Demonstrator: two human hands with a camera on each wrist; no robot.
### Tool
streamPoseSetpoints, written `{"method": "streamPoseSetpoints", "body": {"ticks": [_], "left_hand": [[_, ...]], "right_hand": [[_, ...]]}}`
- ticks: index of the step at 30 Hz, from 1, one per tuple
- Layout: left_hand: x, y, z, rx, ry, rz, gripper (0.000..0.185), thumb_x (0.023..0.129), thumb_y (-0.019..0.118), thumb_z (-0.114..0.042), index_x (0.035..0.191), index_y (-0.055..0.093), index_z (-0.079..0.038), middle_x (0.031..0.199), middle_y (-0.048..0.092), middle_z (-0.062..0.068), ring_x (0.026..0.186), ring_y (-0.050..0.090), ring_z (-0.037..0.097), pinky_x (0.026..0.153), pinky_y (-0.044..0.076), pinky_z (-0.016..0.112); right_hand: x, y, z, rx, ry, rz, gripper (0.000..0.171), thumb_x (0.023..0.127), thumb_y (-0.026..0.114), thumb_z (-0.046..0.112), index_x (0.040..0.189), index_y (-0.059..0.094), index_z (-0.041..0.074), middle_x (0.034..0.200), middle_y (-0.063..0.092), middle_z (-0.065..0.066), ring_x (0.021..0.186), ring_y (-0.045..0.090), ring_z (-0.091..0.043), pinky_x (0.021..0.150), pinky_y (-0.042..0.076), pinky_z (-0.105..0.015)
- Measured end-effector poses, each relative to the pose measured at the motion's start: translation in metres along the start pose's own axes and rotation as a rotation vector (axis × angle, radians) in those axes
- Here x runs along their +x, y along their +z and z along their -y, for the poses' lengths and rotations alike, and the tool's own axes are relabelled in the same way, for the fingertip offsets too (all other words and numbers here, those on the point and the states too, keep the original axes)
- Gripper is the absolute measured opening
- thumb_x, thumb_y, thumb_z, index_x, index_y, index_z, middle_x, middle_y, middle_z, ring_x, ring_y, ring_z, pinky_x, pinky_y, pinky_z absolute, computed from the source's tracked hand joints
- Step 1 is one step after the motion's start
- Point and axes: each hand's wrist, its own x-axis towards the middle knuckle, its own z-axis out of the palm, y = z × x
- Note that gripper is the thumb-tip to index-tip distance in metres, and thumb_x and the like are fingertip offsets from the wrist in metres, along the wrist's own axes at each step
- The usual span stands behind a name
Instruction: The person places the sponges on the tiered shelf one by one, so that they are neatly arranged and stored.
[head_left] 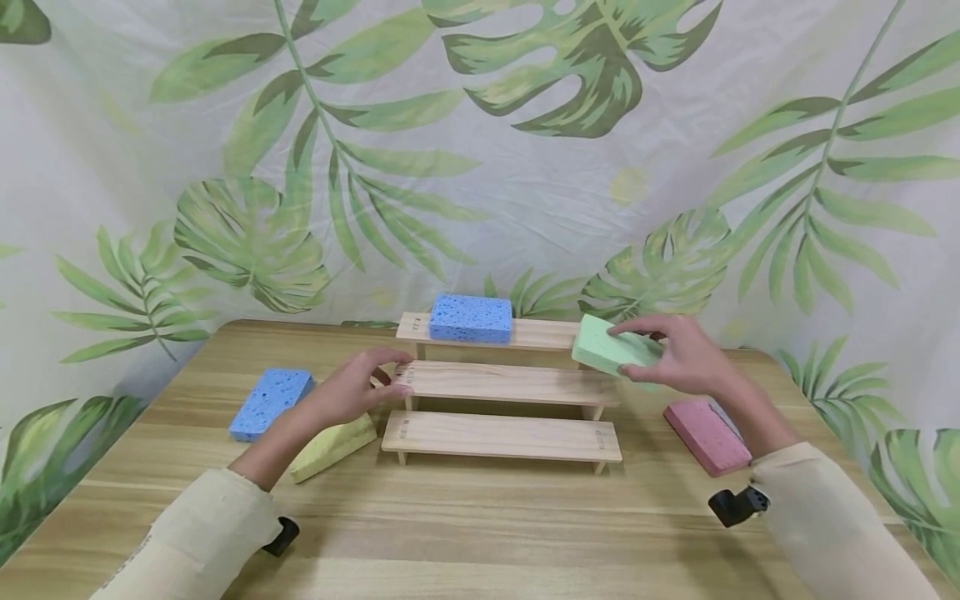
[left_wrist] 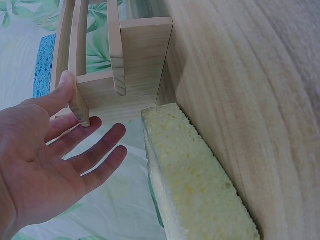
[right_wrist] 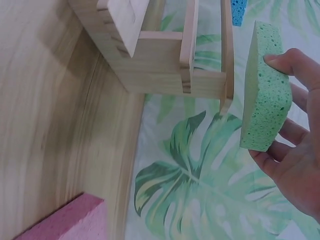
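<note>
A three-tier wooden stepped shelf (head_left: 502,434) stands on the table. My left hand (head_left: 352,388) pinches the left end of its middle tier, thumb on top and fingertips underneath; the other fingers are spread in the left wrist view. My right hand (head_left: 686,357) holds a green sponge (right_wrist: 267,92) between thumb and fingers. The green sponge is raised beside the right end of the top tier, tilted in the head view; whether it touches the tier is unclear. A blue sponge (head_left: 471,318) lies on the top tier, left of its middle.
A second blue sponge (head_left: 272,404) and a yellow sponge (left_wrist: 187,170) lie on the wooden table (head_left: 480,533) left of the shelf. To the right is a pink sponge (head_left: 707,436), with something greyish partly hidden behind it. A leaf-patterned cloth (head_left: 540,208) hangs behind the table.
</note>
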Motion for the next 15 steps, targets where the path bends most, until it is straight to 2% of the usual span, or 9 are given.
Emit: {"method": "streamPoseSetpoints", "body": {"ticks": [4, 9, 15], "left_hand": [[0.000, 0.001, 0.000, 0.005, 0.003, -0.003, 0.047, 0.101, 0.070, -0.015, 0.137, 0.058, 0.012, 0.138, 0.058, 0.032, 0.102, 0.069, 0.041, 0.080, 0.060, 0.045], [0.000, 0.000, -0.001, 0.003, 0.006, -0.002, 0.048, 0.101, 0.070, -0.015, 0.138, 0.057, 0.012, 0.137, 0.058, 0.033, 0.102, 0.068, 0.042, 0.081, 0.060, 0.045], [-0.001, 0.000, 0.001, -0.011, 0.002, -0.002, 0.049, 0.101, 0.070, -0.017, 0.139, 0.056, 0.012, 0.139, 0.057, 0.033, 0.104, 0.068, 0.043, 0.081, 0.060, 0.045]], "right_hand": [[0.008, 0.003, 0.002, -0.001, -0.008, 0.013, 0.043, 0.077, 0.087, 0.013, 0.118, 0.077, 0.008, 0.118, 0.075, -0.012, 0.105, 0.067, -0.030, 0.088, 0.053, -0.050], [0.017, 0.005, 0.003, 0.007, -0.017, 0.019, 0.044, 0.077, 0.086, 0.013, 0.119, 0.076, 0.008, 0.120, 0.074, -0.012, 0.102, 0.066, -0.028, 0.085, 0.051, -0.046], [0.023, 0.010, 0.006, 0.037, -0.021, 0.027, 0.047, 0.077, 0.085, 0.011, 0.122, 0.075, 0.006, 0.124, 0.073, -0.015, 0.106, 0.066, -0.029, 0.086, 0.052, -0.048]]}}
